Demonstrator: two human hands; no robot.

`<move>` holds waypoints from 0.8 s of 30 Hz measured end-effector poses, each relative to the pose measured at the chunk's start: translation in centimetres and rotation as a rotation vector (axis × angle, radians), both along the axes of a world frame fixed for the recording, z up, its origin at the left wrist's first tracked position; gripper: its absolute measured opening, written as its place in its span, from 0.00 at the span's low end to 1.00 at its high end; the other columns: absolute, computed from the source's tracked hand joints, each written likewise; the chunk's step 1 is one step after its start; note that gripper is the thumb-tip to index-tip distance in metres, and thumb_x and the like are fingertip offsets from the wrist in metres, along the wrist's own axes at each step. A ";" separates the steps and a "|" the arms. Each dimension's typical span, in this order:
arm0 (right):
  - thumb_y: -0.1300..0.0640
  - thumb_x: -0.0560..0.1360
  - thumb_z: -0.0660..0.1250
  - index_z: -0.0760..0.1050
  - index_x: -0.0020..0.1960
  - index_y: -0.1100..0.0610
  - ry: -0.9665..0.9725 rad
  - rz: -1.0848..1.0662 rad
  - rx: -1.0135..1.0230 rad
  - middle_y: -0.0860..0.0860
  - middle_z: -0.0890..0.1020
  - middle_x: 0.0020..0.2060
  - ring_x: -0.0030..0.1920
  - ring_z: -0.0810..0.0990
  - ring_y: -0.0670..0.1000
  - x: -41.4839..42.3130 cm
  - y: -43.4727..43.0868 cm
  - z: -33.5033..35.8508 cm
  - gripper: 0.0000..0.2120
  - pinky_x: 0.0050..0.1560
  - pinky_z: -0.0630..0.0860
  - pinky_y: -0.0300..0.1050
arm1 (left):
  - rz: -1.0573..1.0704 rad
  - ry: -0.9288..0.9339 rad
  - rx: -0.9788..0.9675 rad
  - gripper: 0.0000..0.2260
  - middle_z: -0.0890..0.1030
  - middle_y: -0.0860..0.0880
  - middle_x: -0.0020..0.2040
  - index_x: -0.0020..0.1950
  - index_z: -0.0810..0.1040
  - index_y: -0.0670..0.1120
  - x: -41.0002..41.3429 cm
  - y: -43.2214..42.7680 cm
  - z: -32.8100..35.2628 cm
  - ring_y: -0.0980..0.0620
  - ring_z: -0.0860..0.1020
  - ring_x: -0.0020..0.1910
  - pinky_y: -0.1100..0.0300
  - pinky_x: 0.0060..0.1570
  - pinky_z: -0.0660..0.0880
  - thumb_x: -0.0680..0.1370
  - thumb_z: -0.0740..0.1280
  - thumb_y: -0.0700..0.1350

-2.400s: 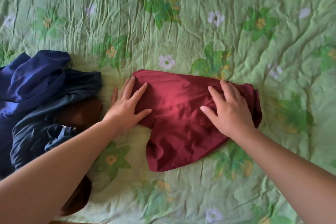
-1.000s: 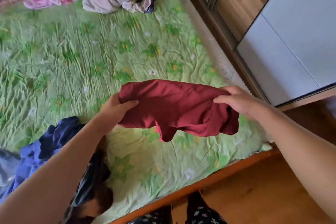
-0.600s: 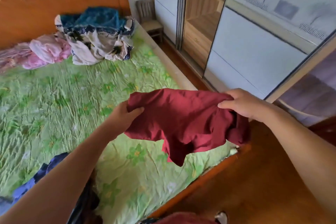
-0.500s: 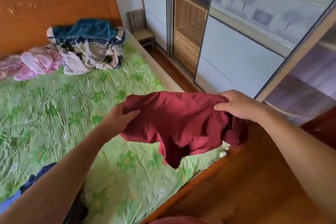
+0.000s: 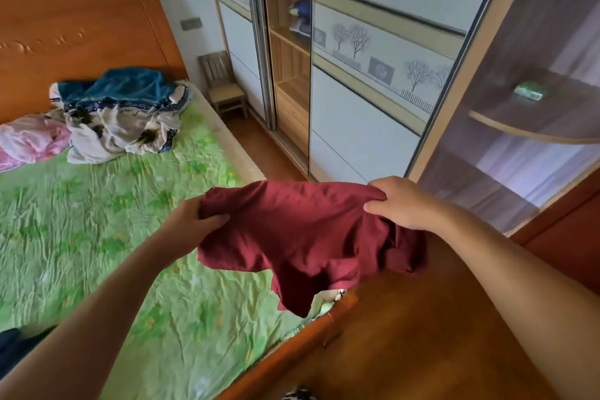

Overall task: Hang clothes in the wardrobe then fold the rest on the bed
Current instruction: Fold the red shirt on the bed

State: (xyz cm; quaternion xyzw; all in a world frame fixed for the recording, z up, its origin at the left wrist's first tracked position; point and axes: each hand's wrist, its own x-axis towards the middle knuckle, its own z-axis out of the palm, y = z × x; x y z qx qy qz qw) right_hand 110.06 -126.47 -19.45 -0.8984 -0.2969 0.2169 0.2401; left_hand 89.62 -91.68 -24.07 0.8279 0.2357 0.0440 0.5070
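Observation:
A folded dark red garment (image 5: 302, 237) hangs in the air above the bed's right corner. My left hand (image 5: 191, 221) grips its left end, thumb on top. My right hand (image 5: 402, 204) pinches its right end, with cloth bunched below the wrist. A loose flap droops from the middle. The bed (image 5: 97, 237) has a crumpled green floral sheet. The wardrobe (image 5: 357, 75) stands to the right, one sliding door drawn back on wooden shelves (image 5: 289, 42).
A heap of blue, cream and pink bedding (image 5: 107, 117) lies by the orange headboard (image 5: 81, 36). A small wooden chair (image 5: 224, 88) stands between bed and wardrobe. Dark blue clothes (image 5: 9, 341) show at the left edge. The wooden floor (image 5: 406, 334) runs along the bed's right side.
The red garment was lifted off the sheet, where both hands lay flat on it, and is now held up. The view has swung up and right toward the wardrobe.

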 end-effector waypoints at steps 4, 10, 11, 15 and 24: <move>0.48 0.77 0.66 0.74 0.41 0.53 -0.042 0.055 -0.029 0.48 0.81 0.37 0.39 0.80 0.50 4.7 -0.1 -1.1 0.10 0.39 0.72 0.48 | 0.035 -0.001 -0.013 0.10 0.87 0.50 0.47 0.55 0.83 0.50 3.8 -0.8 -0.4 0.50 0.86 0.47 0.48 0.54 0.81 0.76 0.73 0.39; 0.50 0.79 0.65 0.72 0.42 0.53 -0.106 0.102 -0.044 0.49 0.79 0.38 0.40 0.78 0.49 12.6 1.1 -1.0 0.10 0.38 0.70 0.45 | 0.094 -0.021 -0.037 0.12 0.87 0.48 0.49 0.58 0.83 0.49 11.0 -1.6 -1.0 0.47 0.85 0.51 0.42 0.58 0.79 0.76 0.73 0.38; 0.50 0.80 0.64 0.72 0.42 0.54 -0.121 0.111 -0.046 0.49 0.79 0.38 0.40 0.78 0.49 13.8 1.3 -0.8 0.10 0.37 0.70 0.45 | 0.100 -0.021 -0.036 0.12 0.87 0.48 0.49 0.57 0.83 0.50 12.2 -1.7 -1.0 0.46 0.85 0.51 0.41 0.58 0.79 0.76 0.73 0.38; 0.50 0.81 0.64 0.73 0.44 0.55 -0.181 0.131 -0.046 0.50 0.79 0.39 0.40 0.78 0.49 18.3 2.2 -0.3 0.10 0.36 0.70 0.43 | 0.133 -0.017 -0.011 0.15 0.87 0.49 0.48 0.56 0.83 0.52 16.7 -2.1 -0.1 0.45 0.85 0.50 0.40 0.58 0.79 0.70 0.73 0.48; 0.51 0.81 0.63 0.67 0.40 0.49 -0.267 0.270 -0.044 0.46 0.75 0.36 0.38 0.75 0.50 28.8 5.9 -1.3 0.12 0.34 0.64 0.41 | 0.292 0.007 0.251 0.12 0.85 0.53 0.44 0.59 0.82 0.50 24.0 -4.2 -0.2 0.53 0.83 0.44 0.51 0.49 0.80 0.75 0.73 0.43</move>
